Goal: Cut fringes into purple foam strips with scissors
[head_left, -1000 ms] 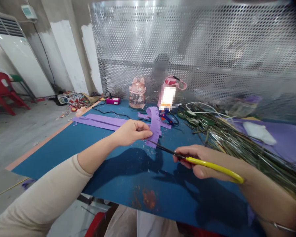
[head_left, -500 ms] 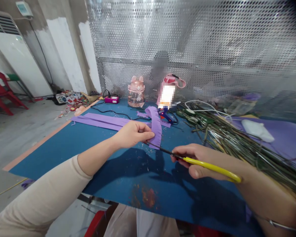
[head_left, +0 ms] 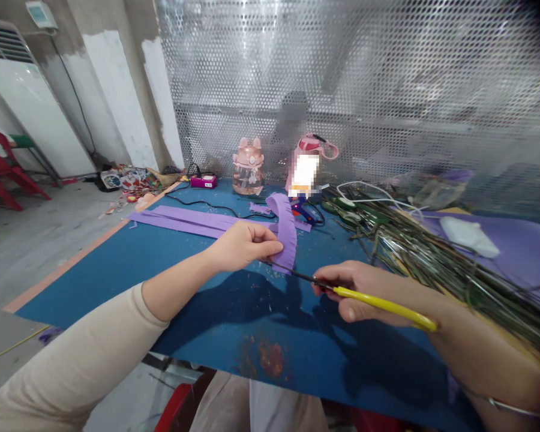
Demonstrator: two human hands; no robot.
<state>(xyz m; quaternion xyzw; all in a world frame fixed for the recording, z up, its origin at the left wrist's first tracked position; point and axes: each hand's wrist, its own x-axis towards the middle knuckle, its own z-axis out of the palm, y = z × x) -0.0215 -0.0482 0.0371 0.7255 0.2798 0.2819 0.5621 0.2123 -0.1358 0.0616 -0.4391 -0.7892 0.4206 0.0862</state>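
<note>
My left hand (head_left: 245,245) pinches the lower end of a curled purple strip (head_left: 287,231) with a fringed right edge. A tool with a yellow handle and dark, thin blades, apparently scissors (head_left: 384,307), is in my right hand (head_left: 357,288), its fingers wrapped round the handle. The blades point left and reach the strip's lower end, close to my left fingertips. Long flat purple strips (head_left: 184,221) lie on the blue table (head_left: 130,264), behind and left of my left hand.
A clear pink-lidded jar (head_left: 248,168), a purple power socket (head_left: 203,181) and a blue glue gun (head_left: 302,211) stand or lie at the back. Bundled green stems (head_left: 432,258) cover the right side, near a white packet (head_left: 470,237). A black cable crosses the back left.
The curled strip has shifted very slightly to the right. The tool's yellow handle has tilted a little, and my right thumb has moved slightly left and up.
</note>
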